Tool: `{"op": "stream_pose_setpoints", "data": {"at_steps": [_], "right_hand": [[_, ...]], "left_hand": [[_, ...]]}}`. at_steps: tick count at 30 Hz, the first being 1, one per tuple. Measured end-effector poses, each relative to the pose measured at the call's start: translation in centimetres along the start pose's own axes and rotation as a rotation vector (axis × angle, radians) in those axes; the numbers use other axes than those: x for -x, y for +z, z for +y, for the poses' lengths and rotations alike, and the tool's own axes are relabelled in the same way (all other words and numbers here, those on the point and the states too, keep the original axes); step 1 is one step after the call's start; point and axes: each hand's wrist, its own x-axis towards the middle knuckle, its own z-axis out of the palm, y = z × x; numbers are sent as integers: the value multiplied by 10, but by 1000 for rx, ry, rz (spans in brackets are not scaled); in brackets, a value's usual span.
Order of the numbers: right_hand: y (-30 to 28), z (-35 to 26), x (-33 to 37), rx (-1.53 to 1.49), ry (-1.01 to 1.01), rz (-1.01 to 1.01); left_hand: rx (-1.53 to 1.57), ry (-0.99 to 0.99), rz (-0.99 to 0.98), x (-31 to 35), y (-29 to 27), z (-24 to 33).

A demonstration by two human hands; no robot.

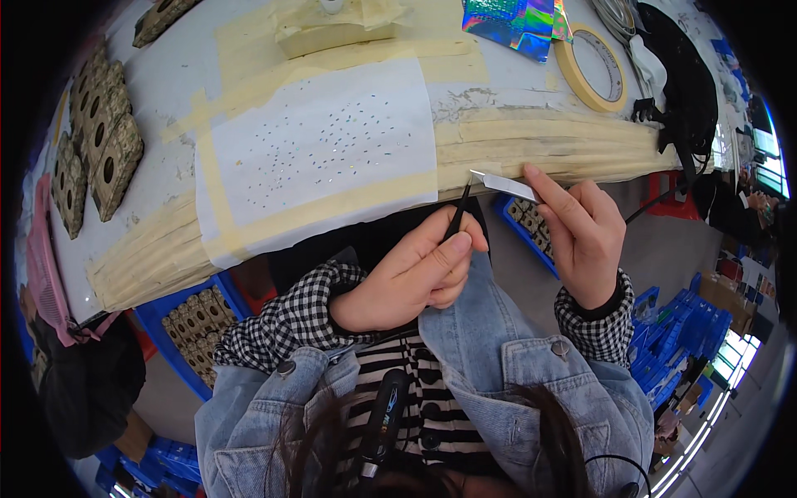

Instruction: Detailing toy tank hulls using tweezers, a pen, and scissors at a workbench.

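My left hand is closed around slim black tweezers, whose tips point up toward the table edge. In my right hand, a flat silver craft knife is pinched between the fingers, its pointed end facing left. The knife's tip and the tweezers' tips come close together just in front of the table's taped edge; whether they touch, I cannot tell. Left of them, a white paper sheet is taped down, with many tiny shiny flecks scattered over it.
Masking tape and holographic sheets lie at the far right. Beyond the paper stands a taped block. Camouflage-patterned parts with round holes lie at the left. Below the table are blue trays of similar parts.
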Motion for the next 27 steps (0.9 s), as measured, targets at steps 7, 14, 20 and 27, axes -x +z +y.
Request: {"op": "stream_pose_setpoints", "data": {"at_steps": [7, 14, 20, 27], "right_hand": [[-3, 1, 1, -39, 35, 46], [-5, 2, 4, -13, 23, 36], [1, -1, 2, 35, 19, 34], [2, 3, 4, -62, 56, 27]], "left_hand": [[-74, 8, 39, 0, 2, -1], [99, -4, -23, 0, -1, -3], [161, -37, -48, 1, -3, -4], [252, -56, -83, 1, -5, -3]]}}
